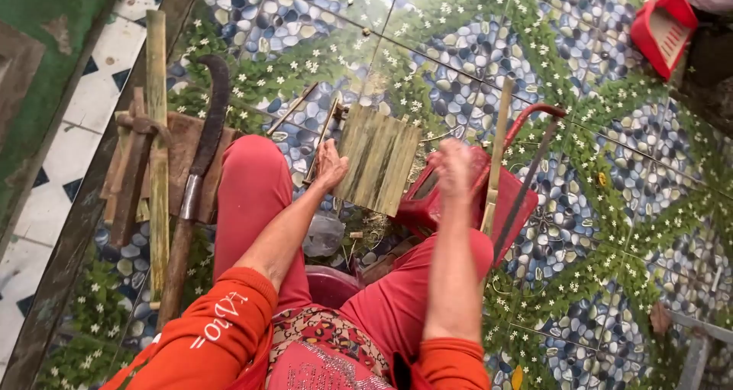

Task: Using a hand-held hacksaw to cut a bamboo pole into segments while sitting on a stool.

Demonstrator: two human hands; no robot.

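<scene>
On the far left we see a long bamboo pole lying along the floor, and beside it a curved machete with a dark blade and a wooden handle, both resting over a wooden block. They lie just beside our left leg, so on this side there is little room for moving.

Our left hand grips the left edge of a small panel of bamboo slats, with the thumb on the face and the fingers behind. The panel stands tilted in front of our knees, above the tiled floor. We judge it light and quite stiff along the slats, but it may flex or come loose where the slats join. The cut ends can be sharp and give splinters, so holding it on the long side edge, as now, seems the safe place.

Our right hand is blurred and raised just right of the panel, apart from it; we cannot tell if it is clenched or released, or if it holds something. Near it a thin bamboo strip stands upright against a low red stool, where also a red-framed saw leans. Further right the floor is open, with a red dustpan well apart in the top corner.
</scene>
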